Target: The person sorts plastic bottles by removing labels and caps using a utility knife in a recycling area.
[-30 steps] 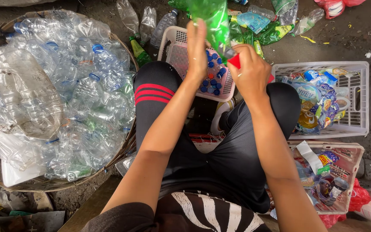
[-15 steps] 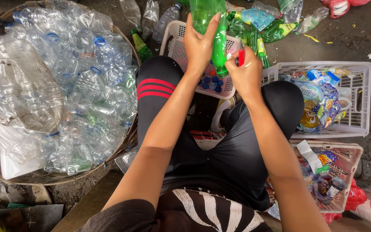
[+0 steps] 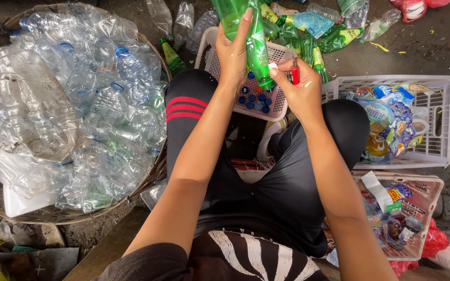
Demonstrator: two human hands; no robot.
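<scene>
I sit with my knees apart, black trousers with red stripes on the left leg. Above my lap, toward twelve o'clock, my left hand wraps a green bottle, the grip pressed around its body, the neck pointing down toward me. My right hand sits at the neck, thumb and forefinger pinching at the bottle's mouth; a small red tool stands up from the same grip. Whether the cap is on, I cannot tell.

Just beneath the hands, between my knees, lies a pink basket with blue caps in it.

At three o'clock a white crate holds coloured wrappers, and nearer me at four o'clock a second, pinkish crate holds more wrappers and scraps.

At nine o'clock a big woven basket is heaped with clear crushed bottles.

Farthest off, at one o'clock on the ground, more green bottles lie in a loose pile beyond the pink basket.
</scene>
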